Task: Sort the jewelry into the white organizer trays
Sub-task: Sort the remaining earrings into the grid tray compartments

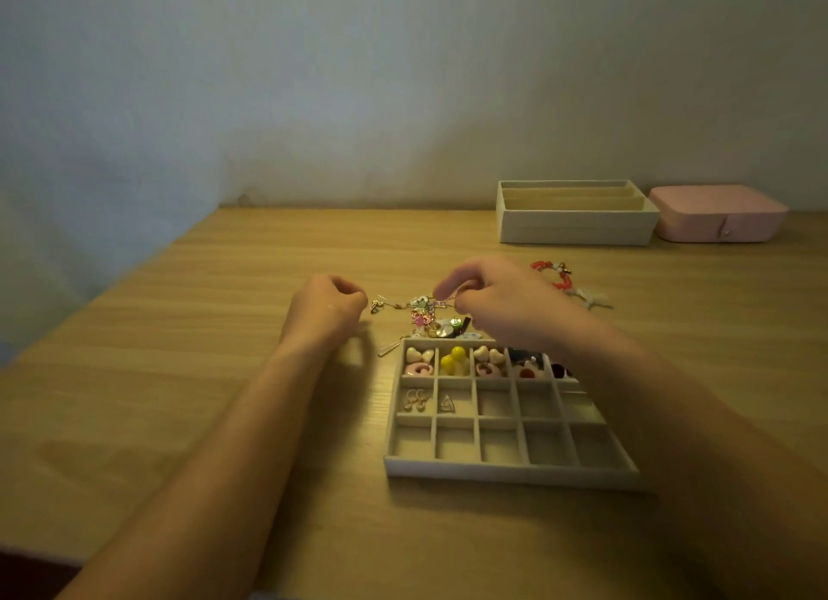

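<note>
A white grid tray [506, 472] lies on the table in front of me. Its far row holds heart, yellow, pink and red earrings; two cells of the middle row hold small gold pieces. Just beyond it sits a pile of loose jewelry [430, 319]. My right hand [497, 303] hovers over the pile, thumb and forefinger pinching a thin gold piece [452, 301]. My left hand [327, 310] is to the left of the pile with its fingers curled in; whether it holds anything is hidden. A small gold earring [375, 306] lies beside it.
A deeper white tray [575, 229] with long slots stands at the back right, a closed pink jewelry box [717, 214] beside it. A red bead bracelet [553, 274] and a pale trinket [591, 299] lie right of my hands. The wall runs behind the wooden table [179, 375].
</note>
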A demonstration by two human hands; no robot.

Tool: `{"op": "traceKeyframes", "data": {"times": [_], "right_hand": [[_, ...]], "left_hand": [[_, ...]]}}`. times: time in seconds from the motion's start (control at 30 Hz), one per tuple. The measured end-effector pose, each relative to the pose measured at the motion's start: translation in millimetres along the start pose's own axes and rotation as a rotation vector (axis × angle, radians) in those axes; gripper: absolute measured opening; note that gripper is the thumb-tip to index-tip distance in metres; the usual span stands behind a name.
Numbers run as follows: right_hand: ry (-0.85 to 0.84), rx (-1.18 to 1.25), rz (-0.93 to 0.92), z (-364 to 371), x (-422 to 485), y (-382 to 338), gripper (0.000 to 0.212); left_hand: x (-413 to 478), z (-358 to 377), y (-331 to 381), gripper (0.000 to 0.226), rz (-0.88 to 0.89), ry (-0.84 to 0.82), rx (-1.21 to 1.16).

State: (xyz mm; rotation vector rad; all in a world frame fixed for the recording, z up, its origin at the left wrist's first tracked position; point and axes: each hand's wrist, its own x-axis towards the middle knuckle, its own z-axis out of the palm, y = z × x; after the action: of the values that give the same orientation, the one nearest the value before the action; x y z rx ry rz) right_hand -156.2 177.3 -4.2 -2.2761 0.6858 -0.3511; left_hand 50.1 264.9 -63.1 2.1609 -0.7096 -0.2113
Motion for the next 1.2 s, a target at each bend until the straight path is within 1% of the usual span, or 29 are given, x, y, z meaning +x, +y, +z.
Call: {"op": "traceKeyframes", "data": {"times": [0.07, 0.1, 0.17, 0.23, 0.3, 0.37, 0.47, 0.53, 0.7, 0.77, 0.87, 1.0, 1.1, 1.2], "right_hand": [[0.003, 0.032, 0.01, -2, 9, -1, 0.034], [0.013, 0.057, 0.017, -3, 15, -2, 0.034], [0.026, 0.099, 0.031, -7, 25, -2, 0.033], [0.021, 0.114, 0.036, -11, 34, -1, 0.034], [0.026, 0.123, 0.041, -16, 40, 3, 0.033], [0.031, 0.139, 0.049, -20, 44, 10, 0.032], [0.018, 0.159, 0.081, -24, 48, 23, 0.032], [0.003, 0.147, 0.114, -25, 50, 30, 0.032], [-0.035, 0.02, 0.156, -25, 65, 41, 0.029], [-0.08, -0.062, 0.126, -21, 74, 41, 0.03], [-0.141, -0.165, 0.044, -4, 87, 36, 0.019], [-0.096, -0.265, -0.026, 19, 106, 30, 0.014], [-0.092, -0.372, -0.011, 26, 115, 29, 0.014], [-0.098, -0.4, -0.003, 30, 118, 29, 0.014]], "left_hand": [[9, 4, 3, 0.005, -0.053, -0.01, 0.017], [13, 6, 5, 0.006, -0.067, -0.031, 0.017], [20, 12, 9, 0.018, -0.063, -0.104, 0.053], [22, 16, 9, 0.028, -0.054, -0.14, 0.137], [21, 19, 7, 0.033, -0.04, -0.16, 0.159], [20, 23, 5, 0.03, -0.003, -0.156, 0.185], [20, 27, 2, 0.019, 0.051, -0.129, 0.22], [21, 28, 1, 0.018, 0.061, -0.119, 0.215], [24, 28, -2, 0.018, 0.07, -0.12, 0.171], [25, 27, -4, 0.017, 0.072, -0.107, 0.164], [27, 28, -5, 0.016, 0.067, -0.075, 0.179], [25, 30, -6, 0.016, 0.069, -0.044, 0.185], [26, 31, -8, 0.017, 0.071, -0.034, 0.188], [28, 32, -9, 0.017, 0.053, -0.029, 0.193]]}}
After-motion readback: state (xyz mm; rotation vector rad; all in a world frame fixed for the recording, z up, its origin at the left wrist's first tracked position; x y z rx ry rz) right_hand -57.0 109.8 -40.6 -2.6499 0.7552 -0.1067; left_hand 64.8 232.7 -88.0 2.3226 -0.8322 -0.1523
